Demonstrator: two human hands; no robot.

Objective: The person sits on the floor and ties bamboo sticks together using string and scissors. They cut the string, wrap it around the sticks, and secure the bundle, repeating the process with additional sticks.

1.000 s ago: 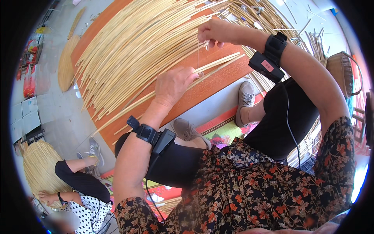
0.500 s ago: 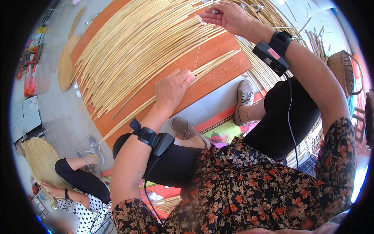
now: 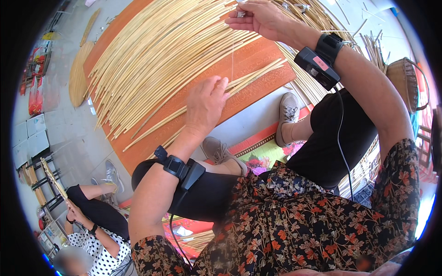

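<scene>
My left hand (image 3: 206,102) is bent over a few thin, pale reed sticks (image 3: 258,73) near the board's front edge, its thumb and index finger beside them. Which of the sticks lie inside its curled fingers is partly hidden. A fine white thread (image 3: 232,57) runs up from near its fingertips to my right hand (image 3: 262,19), which is raised over the far right of the board. There my right fingers pinch the thread and a small white bit, perhaps its wound end. Beyond my left hand a wide layer of reed sticks (image 3: 161,55) lies side by side.
The reeds lie on an orange-brown board (image 3: 271,94). More sticks (image 3: 313,20) with white ties spread past its right end, near a wicker basket (image 3: 403,85). At the lower left a co-worker (image 3: 99,239) holds a narrow bundle. My shoes (image 3: 289,110) rest by the board's front.
My left fingers have loosened and lifted slightly, and the reeds under them have spread apart. My right hand has shifted a little left. The co-worker has raised the bundle on edge.
</scene>
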